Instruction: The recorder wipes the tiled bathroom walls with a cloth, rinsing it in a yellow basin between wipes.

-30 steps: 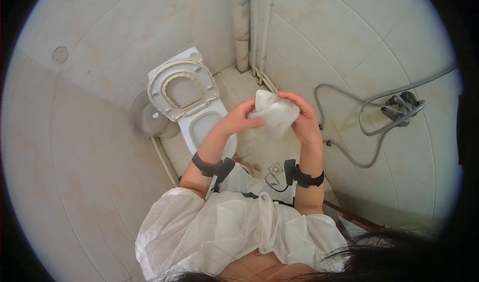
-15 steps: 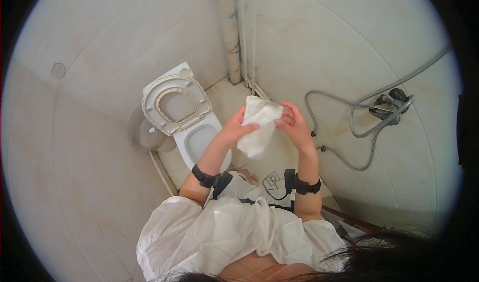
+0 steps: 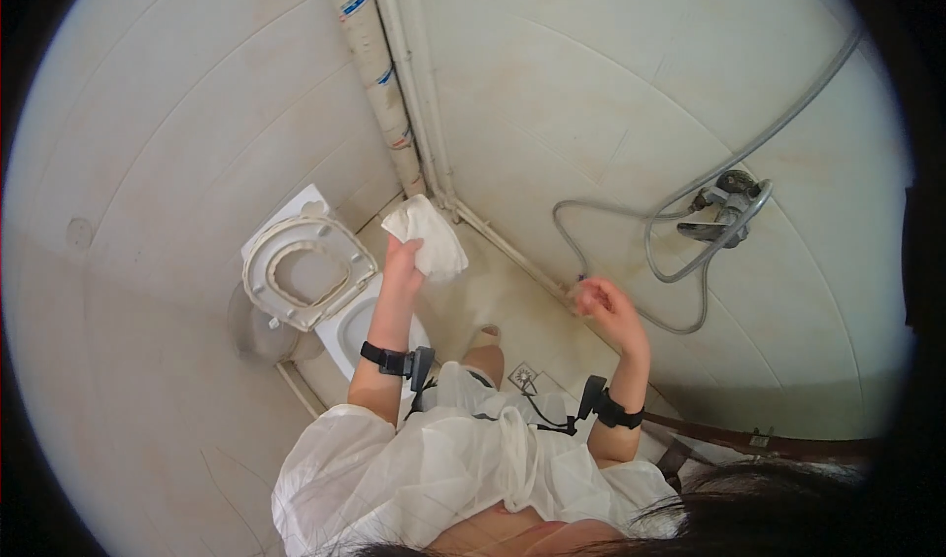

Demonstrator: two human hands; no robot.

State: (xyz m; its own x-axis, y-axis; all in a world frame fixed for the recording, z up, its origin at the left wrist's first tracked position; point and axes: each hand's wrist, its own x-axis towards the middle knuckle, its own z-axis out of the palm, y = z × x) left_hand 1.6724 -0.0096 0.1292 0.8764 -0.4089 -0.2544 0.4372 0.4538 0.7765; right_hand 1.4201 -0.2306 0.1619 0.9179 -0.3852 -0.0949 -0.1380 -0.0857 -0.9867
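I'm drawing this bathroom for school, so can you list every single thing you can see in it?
cloth: one, white, crumpled, held up in the left hand in front of the pipes
toilet: one, white, seat raised, lower left by the wall
pipes: a few, pale, upright, running down the corner of the walls
hose: one, grey, looped on the right wall
tap: one, dark metal, on the right wall where the hose loops
floor drain: one, small and square, on the floor near the feet
wristbands: two, black, one on each wrist
left hand: one, raised, grip shut on the cloth
right hand: one, raised, holds nothing that I can make out
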